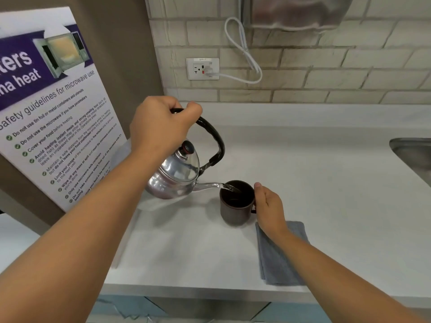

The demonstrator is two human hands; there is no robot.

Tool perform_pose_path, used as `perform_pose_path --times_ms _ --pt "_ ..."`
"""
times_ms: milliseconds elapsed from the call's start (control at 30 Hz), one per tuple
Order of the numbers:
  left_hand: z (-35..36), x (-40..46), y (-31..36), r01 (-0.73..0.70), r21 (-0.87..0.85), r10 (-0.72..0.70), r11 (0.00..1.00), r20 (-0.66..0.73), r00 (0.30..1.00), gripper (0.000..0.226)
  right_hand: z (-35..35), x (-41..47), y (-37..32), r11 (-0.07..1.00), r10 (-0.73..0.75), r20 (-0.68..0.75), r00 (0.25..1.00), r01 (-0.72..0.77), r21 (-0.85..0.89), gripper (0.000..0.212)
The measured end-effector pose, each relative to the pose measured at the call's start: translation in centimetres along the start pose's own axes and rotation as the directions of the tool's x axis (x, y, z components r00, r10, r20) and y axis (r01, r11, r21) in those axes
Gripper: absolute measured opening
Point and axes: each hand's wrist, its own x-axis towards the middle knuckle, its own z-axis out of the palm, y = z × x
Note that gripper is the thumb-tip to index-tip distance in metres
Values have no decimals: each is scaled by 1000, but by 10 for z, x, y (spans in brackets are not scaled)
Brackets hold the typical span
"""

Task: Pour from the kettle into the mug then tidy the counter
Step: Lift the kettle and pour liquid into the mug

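My left grip (161, 127) is fisted tight around the black handle of the kettle (175, 176), which hangs below it, tipped right, off the desk (326, 183). Water runs from the spout into the dark mug (235, 203), mid-desk. My right grip (268, 208) curls at its handle side, thumb by the rim, over a grey cloth (279, 257) near the front edge.

Views: we have one, head-worn and wide-angle.
Direction: we look forward and down over the counter (326, 183) toward the tiled wall (326, 73).
Nearness: close; both forearms reach in from the bottom edge.
Overlap: none.
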Motion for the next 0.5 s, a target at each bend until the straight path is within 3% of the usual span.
perform_pose_path --times_ms 500 --pt "-6 29 29 -163 196 146 967 94 985 42 0 1 2 1000 -2 -7 1000 2 -13 47"
